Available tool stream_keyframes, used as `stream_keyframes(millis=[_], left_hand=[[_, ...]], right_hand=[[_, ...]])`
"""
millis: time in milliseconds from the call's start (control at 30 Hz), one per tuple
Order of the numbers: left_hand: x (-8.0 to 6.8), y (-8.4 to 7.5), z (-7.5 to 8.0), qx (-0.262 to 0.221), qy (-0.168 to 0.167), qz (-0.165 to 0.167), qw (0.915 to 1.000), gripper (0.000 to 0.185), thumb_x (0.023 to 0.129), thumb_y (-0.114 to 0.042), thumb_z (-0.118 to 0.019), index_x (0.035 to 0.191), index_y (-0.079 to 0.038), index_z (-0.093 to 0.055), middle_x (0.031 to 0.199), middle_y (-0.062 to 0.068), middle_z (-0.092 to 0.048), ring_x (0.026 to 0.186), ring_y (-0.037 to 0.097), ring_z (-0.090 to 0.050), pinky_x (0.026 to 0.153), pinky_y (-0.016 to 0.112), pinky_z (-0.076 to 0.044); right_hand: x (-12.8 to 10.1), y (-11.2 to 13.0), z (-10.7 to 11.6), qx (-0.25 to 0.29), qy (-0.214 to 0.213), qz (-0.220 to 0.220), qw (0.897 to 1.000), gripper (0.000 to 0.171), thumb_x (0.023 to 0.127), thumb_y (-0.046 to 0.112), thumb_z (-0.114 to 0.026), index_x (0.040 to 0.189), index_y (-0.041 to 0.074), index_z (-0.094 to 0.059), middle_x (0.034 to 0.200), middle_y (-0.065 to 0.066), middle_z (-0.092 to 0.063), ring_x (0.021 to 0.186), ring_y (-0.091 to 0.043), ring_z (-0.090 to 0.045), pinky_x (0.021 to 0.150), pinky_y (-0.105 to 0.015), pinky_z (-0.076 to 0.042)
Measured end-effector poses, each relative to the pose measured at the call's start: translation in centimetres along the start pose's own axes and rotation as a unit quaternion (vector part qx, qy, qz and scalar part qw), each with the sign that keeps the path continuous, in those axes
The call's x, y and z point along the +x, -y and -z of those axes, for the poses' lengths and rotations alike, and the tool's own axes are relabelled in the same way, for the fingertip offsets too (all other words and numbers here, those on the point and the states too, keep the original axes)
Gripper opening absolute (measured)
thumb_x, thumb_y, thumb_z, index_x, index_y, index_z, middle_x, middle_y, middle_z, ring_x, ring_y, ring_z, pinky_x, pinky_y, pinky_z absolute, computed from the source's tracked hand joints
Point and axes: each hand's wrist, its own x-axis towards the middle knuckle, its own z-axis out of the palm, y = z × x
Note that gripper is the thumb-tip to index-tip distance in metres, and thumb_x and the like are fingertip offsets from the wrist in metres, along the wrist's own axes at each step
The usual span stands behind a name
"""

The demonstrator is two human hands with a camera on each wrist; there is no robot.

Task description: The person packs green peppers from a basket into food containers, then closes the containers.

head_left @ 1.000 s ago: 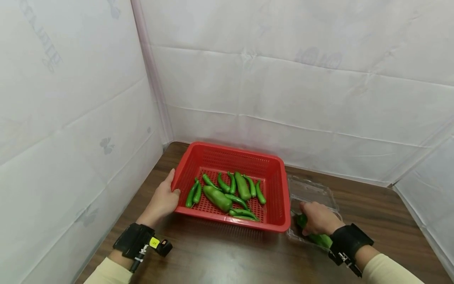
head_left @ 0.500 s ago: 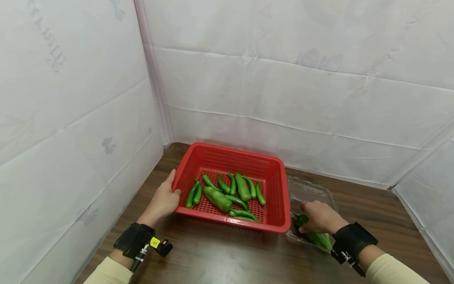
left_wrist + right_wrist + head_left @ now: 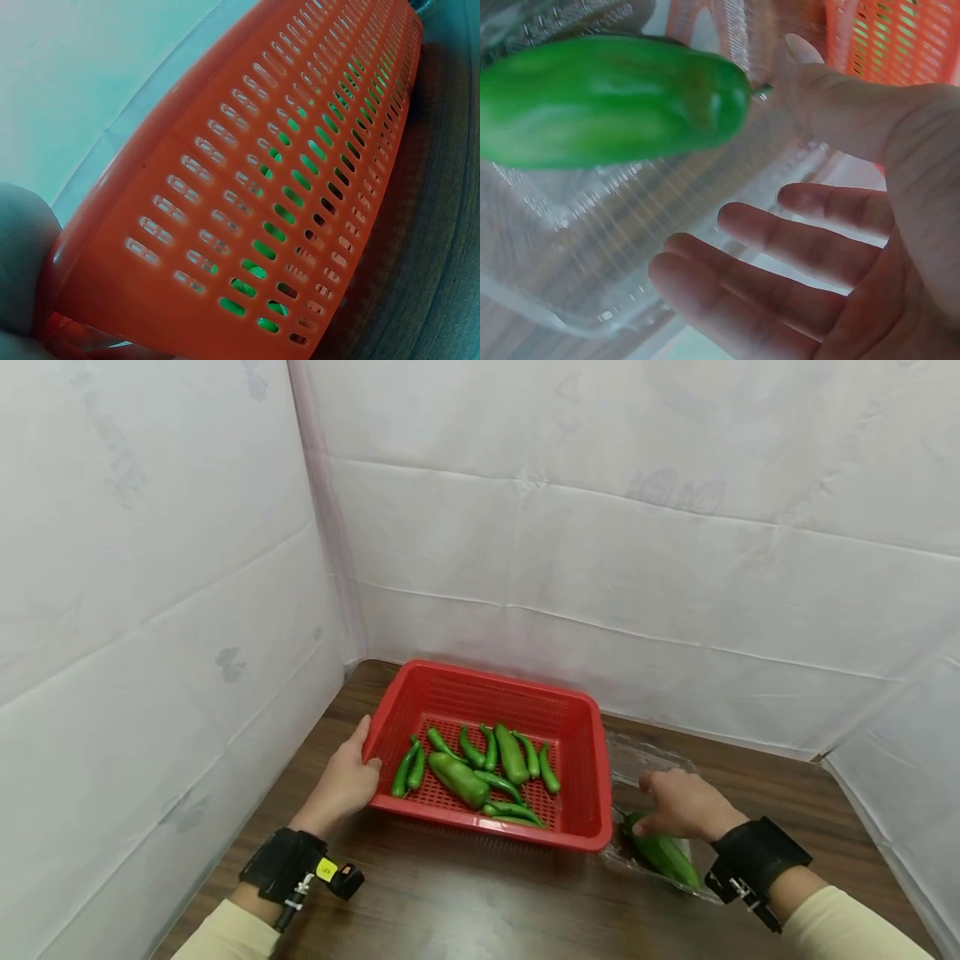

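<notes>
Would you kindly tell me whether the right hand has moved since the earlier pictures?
Yes, the right hand has shifted slightly right and up in the head view, away from the red basket.

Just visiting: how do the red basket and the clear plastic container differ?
The basket is red with slotted walls; the container is see-through. The basket looks larger and holds several green peppers; the container shows one big pepper. The left hand grips the basket; the right hand is over the container, gripping nothing. Both hold green produce.
</notes>
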Motion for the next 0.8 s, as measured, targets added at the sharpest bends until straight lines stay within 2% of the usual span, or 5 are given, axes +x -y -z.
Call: stream_keyframes(millis=[167,300,467,700,800], left_hand=[[-0.1,0.2,0.2,0.005,-0.002,0.000,1.0000,0.074,0.105,-0.003,-0.039,0.167,-0.003,0.002,0.170,0.028,-0.021,0.150,0.048,-0.037,0.116,0.064,-0.037],[0.0,0.2,0.2,0.007,-0.002,0.000,1.0000,0.075,0.105,-0.003,-0.039,0.167,-0.003,0.003,0.170,0.028,-0.020,0.151,0.048,-0.036,0.118,0.064,-0.036],[0.0,0.1,0.1,0.008,-0.002,-0.004,1.0000,0.074,0.105,-0.003,-0.038,0.167,-0.003,0.002,0.170,0.028,-0.021,0.151,0.048,-0.036,0.117,0.064,-0.037],[0.1,0.0,0.0,0.006,-0.001,-0.005,1.0000,0.074,0.105,-0.003,-0.039,0.167,-0.003,0.002,0.171,0.027,-0.020,0.152,0.048,-0.034,0.117,0.065,-0.036],[0.1,0.1,-0.1,0.002,0.000,-0.003,1.0000,0.074,0.105,-0.003,-0.039,0.167,-0.004,0.001,0.171,0.026,-0.020,0.153,0.048,-0.033,0.117,0.064,-0.035]], right_hand=[[-0.2,-0.3,1.7,-0.017,-0.040,0.011,0.999,0.063,0.082,0.043,-0.086,0.122,-0.002,-0.067,0.107,-0.018,-0.076,0.085,-0.028,-0.073,0.074,-0.051,-0.061],[-0.2,-0.6,2.8,-0.017,-0.045,-0.013,0.999,0.072,0.087,0.051,-0.079,0.132,-0.004,-0.062,0.116,-0.023,-0.075,0.089,-0.032,-0.074,0.075,-0.052,-0.061],[-0.2,-0.5,3.6,-0.011,-0.034,-0.027,0.999,0.081,0.093,0.056,-0.071,0.139,-0.008,-0.055,0.113,-0.023,-0.075,0.088,-0.030,-0.074,0.079,-0.056,-0.060],[0.1,-0.3,3.8,-0.012,-0.048,-0.029,0.998,0.088,0.099,0.065,-0.055,0.150,-0.007,-0.046,0.144,-0.034,-0.056,0.126,-0.053,-0.060,0.096,-0.066,-0.053],[0.3,-0.2,4.1,-0.007,-0.047,-0.028,0.998,0.091,0.100,0.065,-0.053,0.153,-0.008,-0.041,0.151,-0.037,-0.049,0.132,-0.056,-0.054,0.099,-0.069,-0.050]])
